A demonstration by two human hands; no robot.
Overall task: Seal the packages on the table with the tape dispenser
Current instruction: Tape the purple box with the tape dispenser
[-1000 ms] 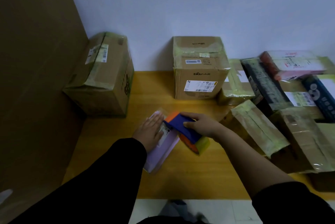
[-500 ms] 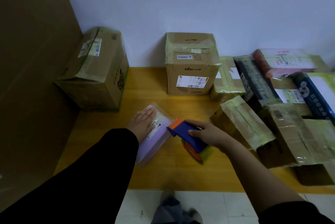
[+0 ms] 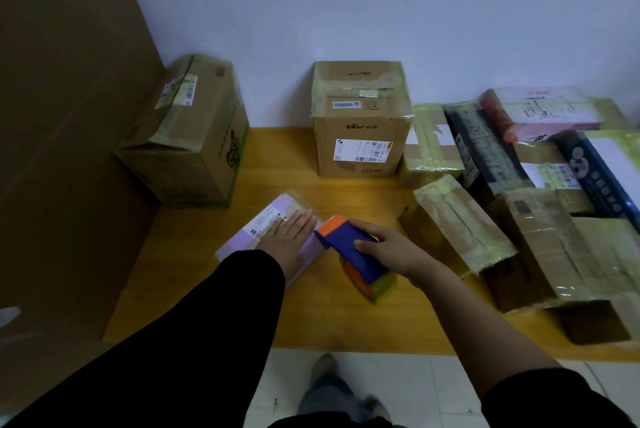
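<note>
Head cam, looking down at a yellow wooden tabletop (image 3: 329,320) against a pale wall. The left hand (image 3: 287,240) lies palm down on a flat lavender package (image 3: 235,247), fingers straight and close together, with the fingertips over the edge of its white shipping label (image 3: 268,221). So that hand is just pressing flat, not gripping anything.

The right hand (image 3: 388,251) is wrapped round the blue body of the tape dispenser (image 3: 349,254), thumb on the near side and fingers curled over the top. The dispenser's orange front end sits right at the package's right edge, just beside the left fingertips. Its roll end, with orange and yellowish tape, hangs low toward the tabletop, but I honestly can't tell whether it touches the wood.

That package lies near the front middle of the tabletop, angled. Behind it, a big carton (image 3: 194,150) stands tilted at the left and a squarer carton (image 3: 360,136) sits against the wall. A jumble of taped packages (image 3: 519,213) fills the right side. Both sleeves are black.
</note>
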